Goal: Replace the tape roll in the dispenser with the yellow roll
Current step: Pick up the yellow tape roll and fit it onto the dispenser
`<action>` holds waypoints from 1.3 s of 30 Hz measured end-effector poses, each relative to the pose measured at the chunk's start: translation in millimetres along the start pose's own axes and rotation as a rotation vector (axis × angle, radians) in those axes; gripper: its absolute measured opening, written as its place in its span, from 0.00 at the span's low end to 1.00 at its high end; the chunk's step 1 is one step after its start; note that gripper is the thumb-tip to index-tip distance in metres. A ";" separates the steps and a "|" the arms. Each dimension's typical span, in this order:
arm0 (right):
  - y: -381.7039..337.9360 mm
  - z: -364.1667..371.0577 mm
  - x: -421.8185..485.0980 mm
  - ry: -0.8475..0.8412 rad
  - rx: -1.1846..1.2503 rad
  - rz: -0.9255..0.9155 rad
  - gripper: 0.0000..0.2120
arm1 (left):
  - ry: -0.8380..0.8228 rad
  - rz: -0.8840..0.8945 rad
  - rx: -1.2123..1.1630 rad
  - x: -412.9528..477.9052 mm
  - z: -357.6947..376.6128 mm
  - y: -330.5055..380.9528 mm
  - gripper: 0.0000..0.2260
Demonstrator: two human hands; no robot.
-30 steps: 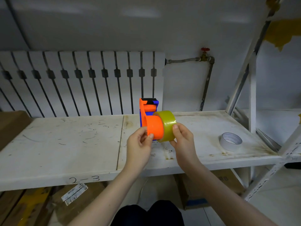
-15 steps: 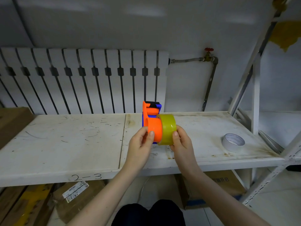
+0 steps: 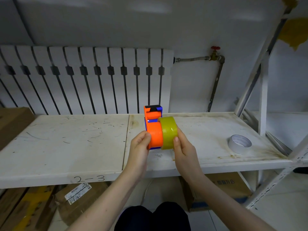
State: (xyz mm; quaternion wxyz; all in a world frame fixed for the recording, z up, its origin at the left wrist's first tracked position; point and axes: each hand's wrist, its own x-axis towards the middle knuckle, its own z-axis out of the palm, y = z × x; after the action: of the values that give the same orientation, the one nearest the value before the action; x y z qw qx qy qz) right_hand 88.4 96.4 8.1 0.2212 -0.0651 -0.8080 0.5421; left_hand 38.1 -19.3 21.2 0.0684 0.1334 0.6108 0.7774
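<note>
The orange and blue tape dispenser is held above the middle of the white shelf. My left hand grips its orange hub from the left. The yellow roll sits partly on that hub, at its right side, upright and close against the orange drum. My right hand holds the yellow roll from the right, thumb on its rim. A white tape roll lies flat on the shelf at the right.
A white radiator stands behind the shelf, with a pipe and red valve to its right. Shelf uprights rise at the right. Cardboard boxes lie under the shelf, and another box sits at far left.
The yellow roll has slid a little further left onto the orange hub. Both hands keep their grip and stay at about the same spot above the shelf.
</note>
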 end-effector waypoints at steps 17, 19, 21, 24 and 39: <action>-8.2 -0.7 -4.7 -0.130 -0.294 0.004 0.26 | -0.118 -0.167 0.030 1.5 3.8 8.1 0.12; -7.3 -1.5 -4.5 -0.120 -0.338 -0.040 0.27 | -0.138 -0.175 0.026 -0.8 5.3 8.1 0.12; -4.4 -2.8 -4.4 -0.108 -0.362 -0.083 0.27 | -0.153 -0.138 0.082 -2.9 5.7 4.5 0.09; -0.4 -6.1 -4.2 -0.149 -0.278 -0.145 0.25 | -0.116 -0.145 0.054 -1.1 2.2 2.9 0.07; 32.8 -5.2 12.6 -0.229 0.608 0.671 0.25 | -0.225 0.018 0.221 5.8 -12.1 -6.1 0.06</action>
State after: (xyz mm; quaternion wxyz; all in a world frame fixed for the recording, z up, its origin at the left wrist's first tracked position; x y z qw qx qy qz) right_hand 75.0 118.4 -16.3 -0.0480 -0.1945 -0.5661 0.7996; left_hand 28.7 -27.5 13.4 0.1142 0.2321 0.6800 0.6861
